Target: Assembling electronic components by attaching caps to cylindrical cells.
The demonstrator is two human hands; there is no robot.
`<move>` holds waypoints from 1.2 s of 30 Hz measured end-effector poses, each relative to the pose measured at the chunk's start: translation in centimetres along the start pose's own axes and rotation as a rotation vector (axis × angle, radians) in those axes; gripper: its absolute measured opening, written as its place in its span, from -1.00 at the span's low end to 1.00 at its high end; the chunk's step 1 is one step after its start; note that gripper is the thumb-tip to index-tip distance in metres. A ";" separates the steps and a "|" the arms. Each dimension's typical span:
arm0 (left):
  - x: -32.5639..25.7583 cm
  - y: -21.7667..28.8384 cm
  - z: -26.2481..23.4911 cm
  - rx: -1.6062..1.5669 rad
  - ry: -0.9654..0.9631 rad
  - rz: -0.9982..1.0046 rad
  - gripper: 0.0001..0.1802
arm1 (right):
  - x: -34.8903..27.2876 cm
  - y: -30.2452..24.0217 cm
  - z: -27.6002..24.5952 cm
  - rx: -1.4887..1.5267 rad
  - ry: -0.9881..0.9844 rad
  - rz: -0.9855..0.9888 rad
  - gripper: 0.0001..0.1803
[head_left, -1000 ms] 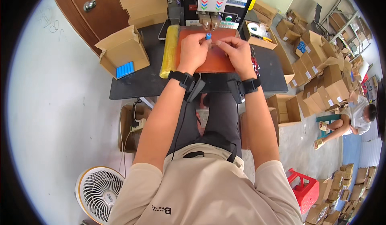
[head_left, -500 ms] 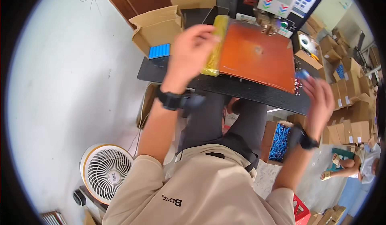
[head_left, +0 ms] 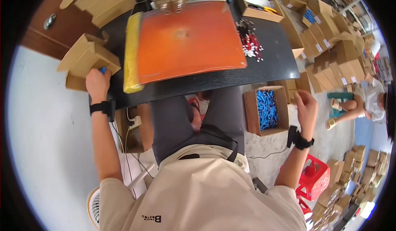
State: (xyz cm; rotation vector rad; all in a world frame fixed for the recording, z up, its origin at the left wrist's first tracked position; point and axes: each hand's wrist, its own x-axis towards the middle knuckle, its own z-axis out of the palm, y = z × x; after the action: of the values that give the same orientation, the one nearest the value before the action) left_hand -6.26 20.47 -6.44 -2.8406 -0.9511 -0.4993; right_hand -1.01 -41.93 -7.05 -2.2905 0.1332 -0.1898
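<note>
My left hand [head_left: 97, 83] reaches into an open cardboard box [head_left: 76, 76] at the table's left end. Its fingers are closed round blue cylindrical battery cells [head_left: 103, 70], of which only a small blue part shows beyond the fingertips. My right hand [head_left: 307, 107] hangs off the table's right side with fingers loosely bent, thumb apart, and nothing seen in it. It is just right of a cardboard box [head_left: 251, 111] full of jumbled blue cells [head_left: 267, 109]. Before me on the table lies an orange mat [head_left: 189, 45], with a yellow strip [head_left: 133, 53] along its left edge.
Red and white wire leads [head_left: 251, 45] lie in a pile right of the mat on the black table [head_left: 274, 62]. A machine with two metal heads [head_left: 171, 0] stands behind. A tray [head_left: 264, 12] holds a white roll. Red stools [head_left: 313, 177] and a seated person [head_left: 350, 103] are at right.
My left hand has gone from above the mat's yellow strip into the left box. My right hand, which held a blue cell over the table, has dropped beside the box of blue cells, without the cell.
</note>
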 end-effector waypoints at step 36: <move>-4.4 19.9 -8.7 -1.396 -0.100 0.206 -0.80 | 5.6 -18.6 7.1 0.463 -0.305 -0.362 -0.83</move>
State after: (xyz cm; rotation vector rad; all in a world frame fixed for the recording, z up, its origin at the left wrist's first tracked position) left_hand 0.04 0.34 0.33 -4.0692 -0.2413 -1.4458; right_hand 6.41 -25.33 2.76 -1.8357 -0.4424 -0.0455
